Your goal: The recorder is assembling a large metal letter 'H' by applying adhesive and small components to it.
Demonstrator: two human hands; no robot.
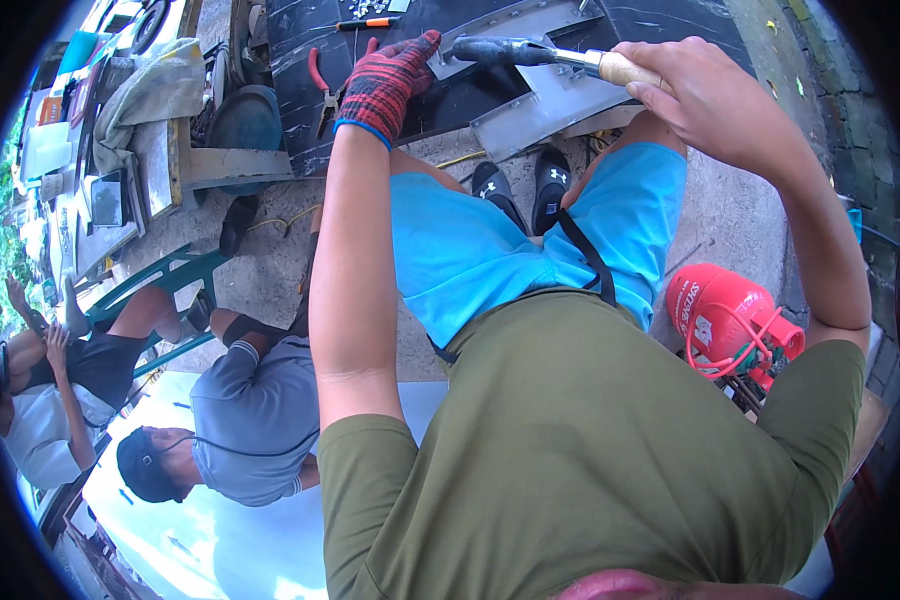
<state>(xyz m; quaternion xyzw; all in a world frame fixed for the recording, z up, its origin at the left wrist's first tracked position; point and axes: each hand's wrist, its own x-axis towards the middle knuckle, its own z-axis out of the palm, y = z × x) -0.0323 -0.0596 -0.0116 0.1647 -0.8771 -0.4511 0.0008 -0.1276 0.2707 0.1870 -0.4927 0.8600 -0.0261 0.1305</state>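
My left hand (395, 82) wears a red and black knit glove with a blue cuff. Its fingers are around the near left end of a grey sheet-metal piece (570, 95) on the dark tabletop. My bare right hand (692, 98) is wrapped round the wooden handle of a tool (505, 50) with a metal shaft and a thick dark head. That head lies over the sheet metal, just right of my gloved fingers; whether it touches the metal I cannot tell. Red-handled pliers (325, 95) lie left of my glove, and an orange and black screwdriver (367, 23) is behind it.
The dark marble-patterned table (295, 45) carries small metal bits (375, 6) at the back. A red gas cylinder (725, 315) with a hose stands at my right. A cluttered bench (155, 150) with a cloth is on the left. Two people (255, 430) sit at left, near a white sheet.
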